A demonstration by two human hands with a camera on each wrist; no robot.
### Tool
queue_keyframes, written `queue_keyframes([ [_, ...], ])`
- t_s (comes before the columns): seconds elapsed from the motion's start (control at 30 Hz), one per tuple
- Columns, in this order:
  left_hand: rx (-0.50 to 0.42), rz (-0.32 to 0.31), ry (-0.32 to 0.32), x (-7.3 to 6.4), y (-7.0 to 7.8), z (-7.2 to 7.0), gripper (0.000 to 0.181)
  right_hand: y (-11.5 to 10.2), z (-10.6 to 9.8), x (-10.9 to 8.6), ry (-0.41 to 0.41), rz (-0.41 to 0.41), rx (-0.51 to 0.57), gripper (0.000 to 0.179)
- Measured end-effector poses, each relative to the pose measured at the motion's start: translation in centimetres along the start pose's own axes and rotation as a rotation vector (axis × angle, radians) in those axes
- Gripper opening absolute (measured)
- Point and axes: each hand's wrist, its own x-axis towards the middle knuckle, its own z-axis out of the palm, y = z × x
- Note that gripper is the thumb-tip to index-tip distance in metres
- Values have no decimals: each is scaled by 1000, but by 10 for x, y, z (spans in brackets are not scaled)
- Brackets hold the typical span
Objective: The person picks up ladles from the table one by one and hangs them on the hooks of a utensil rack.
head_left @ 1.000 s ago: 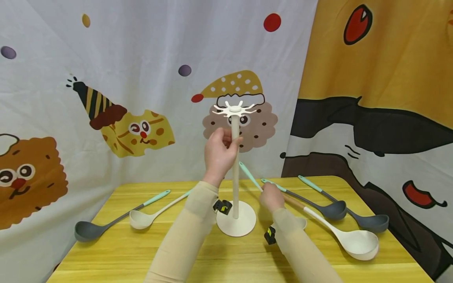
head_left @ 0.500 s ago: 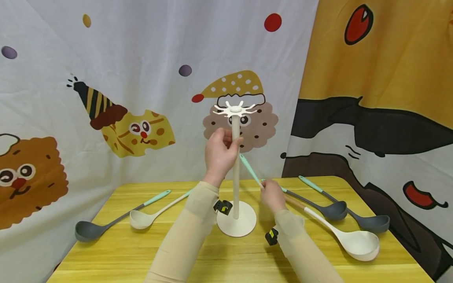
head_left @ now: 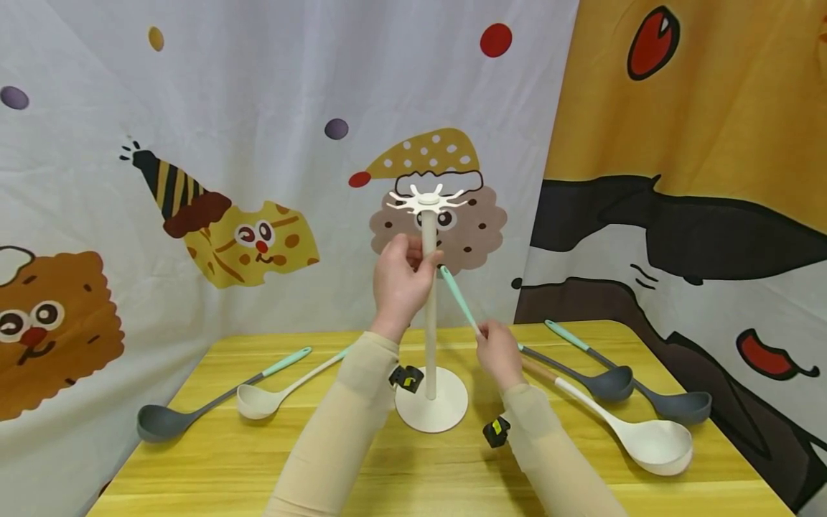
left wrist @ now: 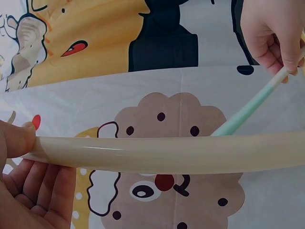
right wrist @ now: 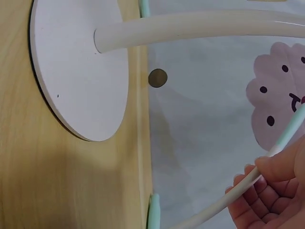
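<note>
A white stand with a thin pole [head_left: 431, 323], a round base [head_left: 446, 420] and a ring of hooks [head_left: 429, 199] on top stands mid-table. My left hand [head_left: 402, 287] grips its upper pole below the hooks, thumb on one side and fingers on the other, as the left wrist view shows. To the right of the pole, my right hand [head_left: 500, 357] pinches the white shaft [right wrist: 217, 205] of a ladle just below its mint-green handle [head_left: 459, 298]. That handle points up and left, its tip near my left thumb. My right hand and sleeve hide the ladle's bowl.
On the wooden table's [head_left: 362, 474] left lie a grey ladle [head_left: 160, 422] and a small white ladle [head_left: 258, 401]. At the right lie two grey ladles [head_left: 610, 384] and a large white ladle [head_left: 655, 446]. A printed curtain [head_left: 271, 86] hangs behind.
My right hand has risen slightly, lifting the ladle; its handle tip has moved up toward my left hand. The left hand keeps its place on the pole.
</note>
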Motion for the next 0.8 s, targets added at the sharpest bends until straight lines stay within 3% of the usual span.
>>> queue_keyframes([
  [0.37, 0, 10, -2, 1, 0, 0, 22, 0, -4, 1, 41, -30, 58, 15],
  [0.8, 1, 3, -5, 0, 0, 0, 22, -12, -17, 1, 67, -114, 216, 14],
])
